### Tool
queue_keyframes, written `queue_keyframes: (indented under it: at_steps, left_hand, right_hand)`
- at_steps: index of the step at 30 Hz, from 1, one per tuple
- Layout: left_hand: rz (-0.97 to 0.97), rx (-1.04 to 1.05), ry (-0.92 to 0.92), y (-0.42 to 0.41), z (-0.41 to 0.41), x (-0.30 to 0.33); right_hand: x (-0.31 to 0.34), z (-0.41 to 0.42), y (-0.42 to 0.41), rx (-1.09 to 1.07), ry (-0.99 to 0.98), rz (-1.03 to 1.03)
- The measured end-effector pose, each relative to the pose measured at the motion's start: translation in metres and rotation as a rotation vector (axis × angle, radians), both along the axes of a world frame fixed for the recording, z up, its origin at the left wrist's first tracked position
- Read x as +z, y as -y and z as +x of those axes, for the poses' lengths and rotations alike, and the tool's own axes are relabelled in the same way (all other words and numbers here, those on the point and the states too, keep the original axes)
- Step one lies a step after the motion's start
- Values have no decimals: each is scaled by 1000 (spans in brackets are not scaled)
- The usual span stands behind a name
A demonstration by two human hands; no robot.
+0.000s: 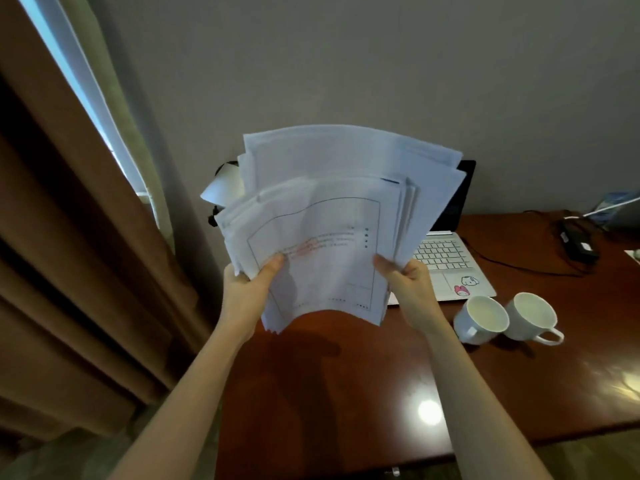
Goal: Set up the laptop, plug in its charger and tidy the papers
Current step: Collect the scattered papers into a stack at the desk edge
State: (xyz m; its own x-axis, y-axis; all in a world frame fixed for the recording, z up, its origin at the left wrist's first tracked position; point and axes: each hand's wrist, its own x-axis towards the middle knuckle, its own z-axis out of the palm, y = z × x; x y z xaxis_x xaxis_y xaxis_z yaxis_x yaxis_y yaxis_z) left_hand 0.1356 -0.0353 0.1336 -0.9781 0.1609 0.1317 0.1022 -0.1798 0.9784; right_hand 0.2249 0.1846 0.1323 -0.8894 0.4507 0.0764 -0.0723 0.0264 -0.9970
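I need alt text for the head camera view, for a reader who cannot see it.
Both bare hands, left hand and right hand, hold an uneven stack of white printed papers above a reddish-brown wooden desk. Behind the papers an open white laptop stands on the desk, with two white ceramic cups beside it and a black charger brick with cable further right.

I saw two white cups (pixel 506 319) standing side by side, touching, on the reddish-brown desk (pixel 346 375), their handles toward me. Brown curtains (pixel 69 271) hung at the left, and a grey wall (pixel 381 64) rose behind.
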Motion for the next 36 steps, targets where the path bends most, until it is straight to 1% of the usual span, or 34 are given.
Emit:
queue_keyframes:
  at_steps: [4, 8, 11, 16, 17, 21, 23, 24, 26, 29, 31, 33, 36]
  left_hand:
    - [46, -109, -20, 5, 4, 1]
    - [-54, -149, -82, -3, 12, -4]
    - [-84, -153, -119, 1, 4, -5]
    - [-214, -210, -33, -3, 5, -19]
    - [-207, -202, -38, -5, 5, -20]
    - [-62, -167, -64, 2, 0, -12]
    - [-59, -189, -109, -2, 1, -6]
    - [-67, -180, -146, -5, 3, -4]
    - [-55, -99, -192, -6, 3, -3]
    - [5, -4, -175, 0, -5, -1]
    - [-50, 27, -191, -7, -3, 3]
    - [-129, 144, -173, -20, 3, 6]
    - [-124, 280, -134, -28, 8, 3]
  right_hand:
    - [-5, 8, -10, 12, -43, -77]
    - [-12, 18, -20, 52, -20, -68]
    - [-13, 23, -35, 81, 15, -68]
    - [-14, 17, -29, 222, 74, -59]
    - [-14, 16, -28, 238, 80, -46]
    - [-10, 15, -34, 247, 76, -80]
    - [-7, 13, -29, 282, 62, -50]
    - [-6, 12, -27, 286, 61, -44]
    - [-6, 14, -26, 262, 66, -64]
    - [-8, 23, -27, 224, 65, -84]
    - [-9, 26, -21, 236, 70, -79]
    - [-12, 26, -14, 232, 66, -61]
    - [-14, 31, -12, 186, 82, -64]
